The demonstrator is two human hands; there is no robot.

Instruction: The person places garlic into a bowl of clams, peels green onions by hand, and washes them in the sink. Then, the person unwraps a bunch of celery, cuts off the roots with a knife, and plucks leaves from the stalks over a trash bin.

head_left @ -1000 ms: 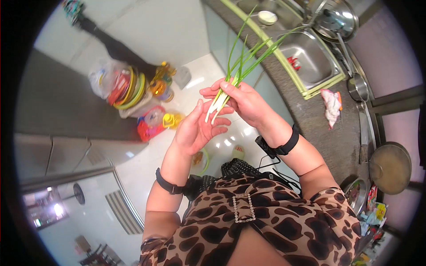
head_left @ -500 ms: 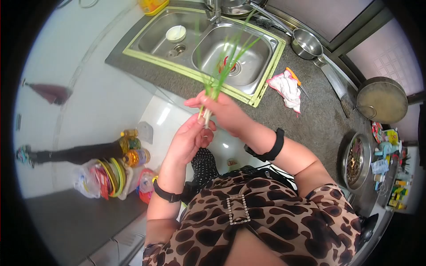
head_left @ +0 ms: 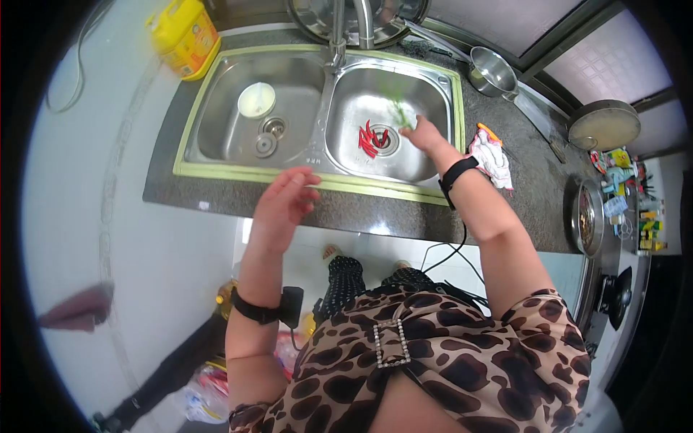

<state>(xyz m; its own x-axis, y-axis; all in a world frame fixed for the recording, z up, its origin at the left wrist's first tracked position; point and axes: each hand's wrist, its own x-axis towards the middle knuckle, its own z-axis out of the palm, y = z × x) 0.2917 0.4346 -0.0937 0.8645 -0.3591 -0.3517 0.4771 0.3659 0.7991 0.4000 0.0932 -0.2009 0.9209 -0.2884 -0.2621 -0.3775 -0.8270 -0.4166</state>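
Observation:
Over the right basin [head_left: 422, 167], my right hand [head_left: 424, 135] grips the green onions [head_left: 398, 108], which are smeared by motion. Several red chillies [head_left: 368, 141] lie beside the drain in that basin, to the left of this hand. My left hand [head_left: 289, 198] is raised in front of the sink's near edge, fingers loosely curled and apart, with nothing in it. A white bowl [head_left: 257, 100] sits in the left basin [head_left: 224, 133] near its drain.
A yellow jug [head_left: 184, 40] stands left of the sink by the wall. Right of the sink are a cloth [head_left: 491, 162] with an orange-handled tool, a steel pot [head_left: 492, 71], a cleaver [head_left: 538, 123] and a metal bowl of food [head_left: 588, 216]. The faucet [head_left: 338, 36] rises behind.
The view has turned to face the sink. My right hand has carried the green onions away from my left hand and over the right basin. My left hand has let go of them.

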